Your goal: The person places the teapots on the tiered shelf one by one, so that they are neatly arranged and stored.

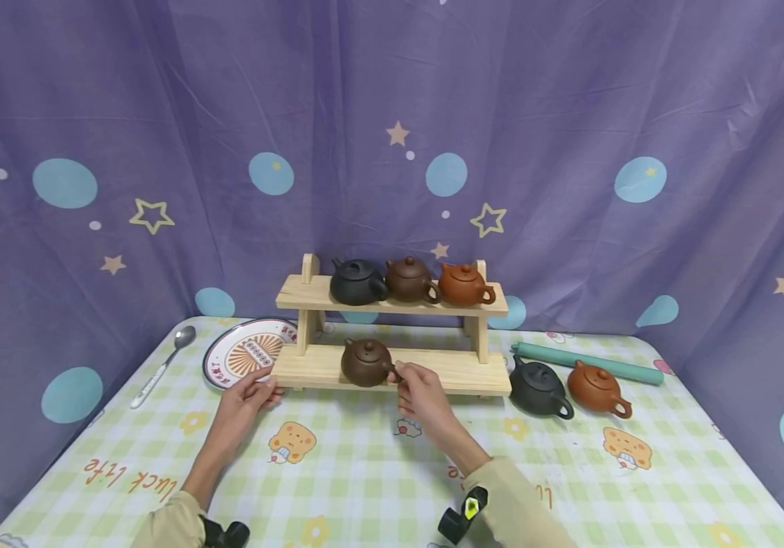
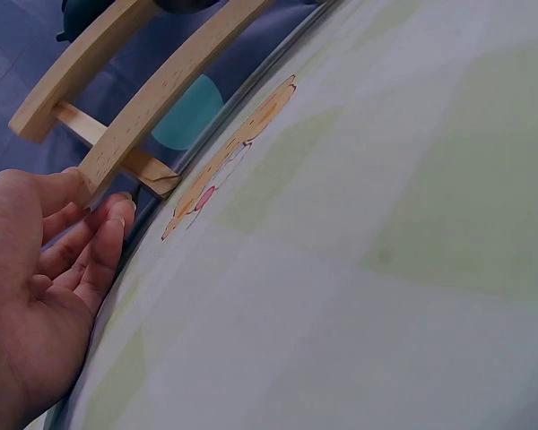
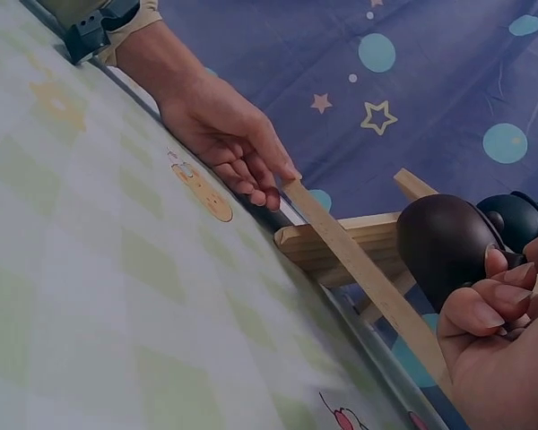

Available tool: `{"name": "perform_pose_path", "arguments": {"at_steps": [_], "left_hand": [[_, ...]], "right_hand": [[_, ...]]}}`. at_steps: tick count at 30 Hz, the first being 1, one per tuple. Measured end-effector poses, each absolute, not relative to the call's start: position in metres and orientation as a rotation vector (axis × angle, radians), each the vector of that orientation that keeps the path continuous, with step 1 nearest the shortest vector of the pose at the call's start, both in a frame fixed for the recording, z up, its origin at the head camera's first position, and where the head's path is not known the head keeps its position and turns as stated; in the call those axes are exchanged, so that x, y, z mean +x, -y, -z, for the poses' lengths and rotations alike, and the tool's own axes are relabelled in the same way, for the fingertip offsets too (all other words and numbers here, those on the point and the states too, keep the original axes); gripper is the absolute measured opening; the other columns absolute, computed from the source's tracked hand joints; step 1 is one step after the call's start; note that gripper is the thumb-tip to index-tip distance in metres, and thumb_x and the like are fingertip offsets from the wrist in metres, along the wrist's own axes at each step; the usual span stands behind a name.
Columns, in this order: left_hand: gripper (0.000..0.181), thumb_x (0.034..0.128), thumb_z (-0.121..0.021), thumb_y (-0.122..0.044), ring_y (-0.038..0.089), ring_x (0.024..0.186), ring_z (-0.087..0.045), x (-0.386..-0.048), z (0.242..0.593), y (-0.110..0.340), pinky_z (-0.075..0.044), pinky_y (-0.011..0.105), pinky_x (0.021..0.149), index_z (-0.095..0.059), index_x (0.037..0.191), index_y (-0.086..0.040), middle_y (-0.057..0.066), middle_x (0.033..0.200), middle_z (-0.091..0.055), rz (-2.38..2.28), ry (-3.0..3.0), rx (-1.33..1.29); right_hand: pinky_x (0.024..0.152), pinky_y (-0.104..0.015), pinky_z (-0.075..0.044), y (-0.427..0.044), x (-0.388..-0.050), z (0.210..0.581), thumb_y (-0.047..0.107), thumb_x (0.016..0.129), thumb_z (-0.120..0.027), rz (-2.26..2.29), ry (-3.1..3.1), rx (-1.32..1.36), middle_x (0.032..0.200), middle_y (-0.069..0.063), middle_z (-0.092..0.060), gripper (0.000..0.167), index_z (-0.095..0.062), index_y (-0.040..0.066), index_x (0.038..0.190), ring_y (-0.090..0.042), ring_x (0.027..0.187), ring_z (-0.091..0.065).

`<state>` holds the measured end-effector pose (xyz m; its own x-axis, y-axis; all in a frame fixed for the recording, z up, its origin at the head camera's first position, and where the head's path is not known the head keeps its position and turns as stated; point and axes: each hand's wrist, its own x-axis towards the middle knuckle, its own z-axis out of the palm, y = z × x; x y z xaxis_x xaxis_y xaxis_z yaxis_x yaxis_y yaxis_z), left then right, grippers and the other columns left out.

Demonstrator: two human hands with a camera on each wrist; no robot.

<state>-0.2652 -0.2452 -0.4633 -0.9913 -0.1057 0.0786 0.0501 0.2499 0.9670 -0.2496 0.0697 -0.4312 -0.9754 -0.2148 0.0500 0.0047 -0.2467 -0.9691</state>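
Observation:
My right hand (image 1: 426,399) pinches the handle of a dark brown teapot (image 1: 367,361) at the front of the lower board of a two-tier wooden display stand (image 1: 454,369). In the right wrist view the teapot's round body (image 3: 439,246) shows beyond my curled fingers. At the stand's left end, my left hand (image 1: 244,403) grips the lower board's corner, thumb on the board and fingers bent below it, as the left wrist view shows. On the upper board a black teapot (image 1: 356,283), another brown teapot (image 1: 409,280) and an orange-brown teapot (image 1: 463,285) stand in a row.
Right of the stand are a black teapot (image 1: 539,390) and an orange-brown teapot (image 1: 597,388), with a green rolled stick (image 1: 587,363) behind them. A patterned plate (image 1: 227,354) and a spoon (image 1: 162,369) lie to the left. A purple curtain (image 1: 364,91) hangs behind the checkered table.

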Motion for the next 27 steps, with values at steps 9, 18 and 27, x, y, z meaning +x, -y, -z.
{"name": "perform_pose_path", "arguments": {"at_steps": [9,18,27], "left_hand": [[0.046,0.1095,-0.055,-0.015,0.009,0.087,-0.07,-0.266,0.463,0.245,-0.059,0.02,0.083,-0.046,0.15,0.005,0.024,0.117,-0.069,1.863,2.376,0.051],[0.045,0.1097,-0.054,-0.015,0.008,0.087,-0.07,-0.265,0.462,0.245,-0.059,0.02,0.083,-0.046,0.15,0.006,0.023,0.117,-0.069,1.848,2.382,0.055],[0.044,0.1094,-0.054,-0.013,0.008,0.086,-0.07,-0.265,0.463,0.245,-0.059,0.02,0.083,-0.047,0.149,0.006,0.025,0.117,-0.069,1.852,2.37,0.048]], "right_hand": [[0.046,-0.018,-0.024,-0.062,-0.253,0.431,0.024,0.111,-0.046,2.365,-1.866,-0.283,0.058,0.006,-0.031,0.033,-0.059,-0.001,0.094,-0.007,0.049,-0.025],[0.045,-0.017,-0.023,-0.054,-0.256,0.431,0.022,0.11,-0.048,2.383,-1.845,-0.276,0.056,0.006,-0.031,0.031,-0.059,-0.001,0.093,-0.005,0.048,-0.024],[0.045,-0.017,-0.022,-0.047,-0.258,0.432,0.021,0.111,-0.047,2.388,-1.837,-0.288,0.057,0.005,-0.031,0.032,-0.059,-0.004,0.095,-0.006,0.048,-0.024]]}}
